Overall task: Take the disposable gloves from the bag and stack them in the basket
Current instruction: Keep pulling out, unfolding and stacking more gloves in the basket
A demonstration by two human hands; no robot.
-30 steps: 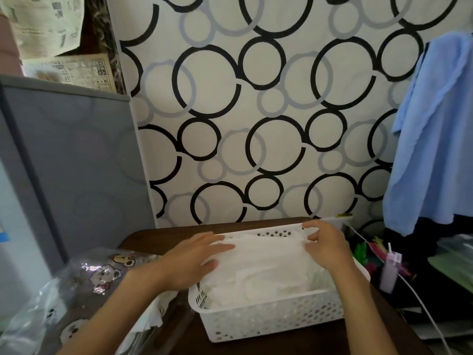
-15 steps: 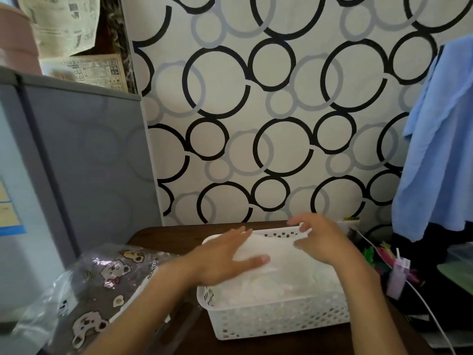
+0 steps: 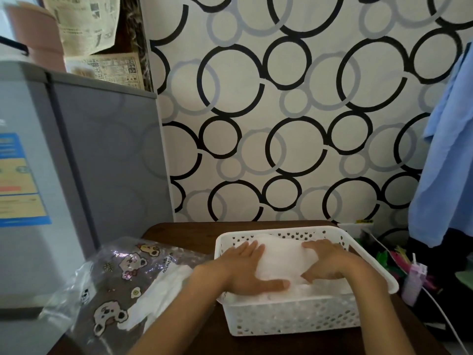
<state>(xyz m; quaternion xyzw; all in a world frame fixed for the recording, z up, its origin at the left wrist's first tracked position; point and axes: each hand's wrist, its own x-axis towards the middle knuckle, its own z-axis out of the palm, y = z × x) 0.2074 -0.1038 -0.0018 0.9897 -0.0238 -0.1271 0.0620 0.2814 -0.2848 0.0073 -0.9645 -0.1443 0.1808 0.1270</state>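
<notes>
Gloves (image 3: 279, 260) lie under both flat, spread hands, left (image 3: 245, 271) and right (image 3: 326, 261), mid-frame in the basket (image 3: 294, 319); released, the slippery stack may spring up or slide.

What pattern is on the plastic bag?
Cartoon bears on brown, on the bag, seen in the head view.

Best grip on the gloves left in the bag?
Judging by the pose, pinch the white gloves at the bunched end nearest the basket, coming from the bag's right side: they spill out toward it there, while the rest lies under film.
</notes>
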